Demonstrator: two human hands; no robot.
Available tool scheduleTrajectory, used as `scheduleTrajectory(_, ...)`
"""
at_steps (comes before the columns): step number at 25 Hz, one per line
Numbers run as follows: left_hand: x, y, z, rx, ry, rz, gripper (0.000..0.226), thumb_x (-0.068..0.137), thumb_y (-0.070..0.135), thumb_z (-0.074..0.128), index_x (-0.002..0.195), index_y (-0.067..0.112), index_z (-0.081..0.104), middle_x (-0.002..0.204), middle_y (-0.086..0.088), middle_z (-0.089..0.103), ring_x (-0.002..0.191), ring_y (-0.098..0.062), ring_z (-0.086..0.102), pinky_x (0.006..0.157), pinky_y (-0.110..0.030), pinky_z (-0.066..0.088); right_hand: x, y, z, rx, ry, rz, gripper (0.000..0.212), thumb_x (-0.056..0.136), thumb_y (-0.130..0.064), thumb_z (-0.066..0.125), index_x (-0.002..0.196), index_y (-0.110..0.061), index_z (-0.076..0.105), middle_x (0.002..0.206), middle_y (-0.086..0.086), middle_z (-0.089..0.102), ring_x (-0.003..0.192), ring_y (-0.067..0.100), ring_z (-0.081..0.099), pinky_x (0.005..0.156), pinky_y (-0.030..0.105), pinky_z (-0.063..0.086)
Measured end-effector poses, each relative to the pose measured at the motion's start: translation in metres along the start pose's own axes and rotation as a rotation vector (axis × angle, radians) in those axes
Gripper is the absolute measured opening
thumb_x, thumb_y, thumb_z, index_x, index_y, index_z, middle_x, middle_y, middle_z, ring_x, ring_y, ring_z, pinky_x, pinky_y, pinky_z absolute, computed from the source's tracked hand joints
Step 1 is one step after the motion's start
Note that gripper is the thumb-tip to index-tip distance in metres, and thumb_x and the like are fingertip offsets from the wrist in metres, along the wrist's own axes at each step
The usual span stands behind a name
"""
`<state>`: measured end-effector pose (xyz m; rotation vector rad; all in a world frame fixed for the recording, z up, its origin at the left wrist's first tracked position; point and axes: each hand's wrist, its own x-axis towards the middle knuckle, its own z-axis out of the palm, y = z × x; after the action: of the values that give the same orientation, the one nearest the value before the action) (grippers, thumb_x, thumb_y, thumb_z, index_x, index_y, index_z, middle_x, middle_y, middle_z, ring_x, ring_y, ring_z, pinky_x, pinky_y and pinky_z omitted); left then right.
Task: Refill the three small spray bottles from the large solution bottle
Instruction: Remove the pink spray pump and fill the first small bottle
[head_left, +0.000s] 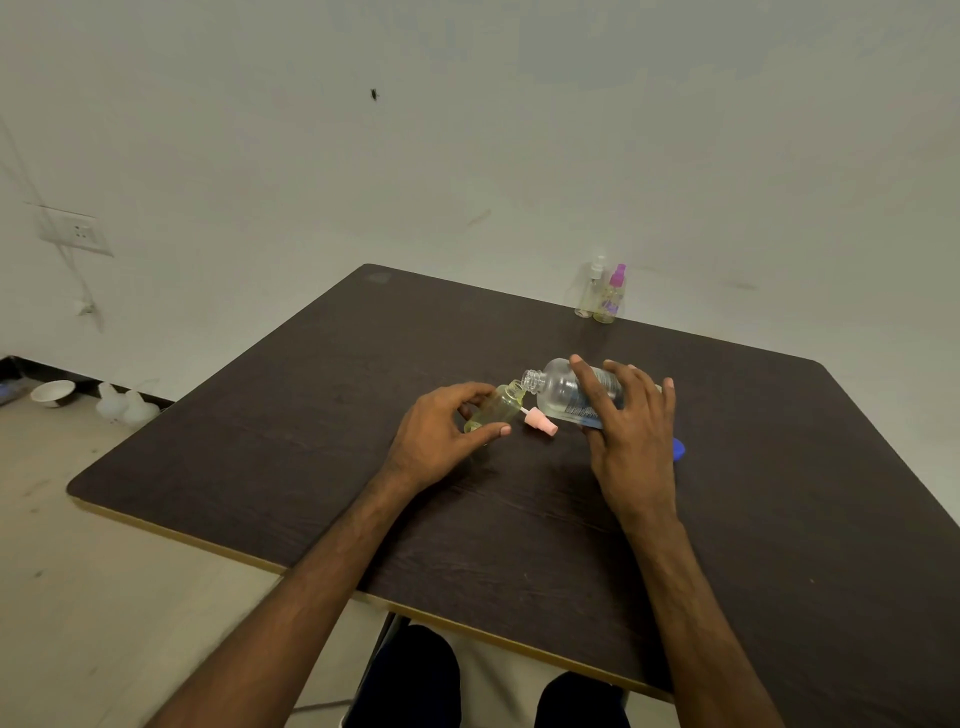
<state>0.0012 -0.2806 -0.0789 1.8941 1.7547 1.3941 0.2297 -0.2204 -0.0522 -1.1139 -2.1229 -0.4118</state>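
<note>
While the left hand (441, 431) pinches the small uncapped bottle (498, 408), the right hand (631, 415) grips the large solution bottle (569, 389), tipped mouth-to-mouth against it, beside the pink sprayer cap (540, 421).

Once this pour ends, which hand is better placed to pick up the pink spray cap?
Probably the left hand: the pink spray cap lies nearest its fingers, though it holds the small bottle.

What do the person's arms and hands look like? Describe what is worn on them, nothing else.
Both forearms are bare to the bottom edge of the picture: no sleeves show. The left hand and right hand wear no gloves, and no rings, watch or bracelet show on fingers or wrists.
</note>
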Motion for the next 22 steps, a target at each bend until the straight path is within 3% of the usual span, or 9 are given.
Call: scheduleTrajectory(22,-0.0012,0.0034,-0.0016,-0.022,0.011,-0.011,0.053,0.077,0.048,0.080,0.123,0.026,0.067,0.106,0.017,0.068,0.092,-0.001,0.066,0.082,-0.029,0.058,0.0042,-0.0008,0.0009,-0.045,0.004,-0.019,0.101,0.072,0.003,0.078,0.150,-0.036,0.027,0.143,0.014,0.042,0.137,0.032,0.033,0.118,0.054,0.008)
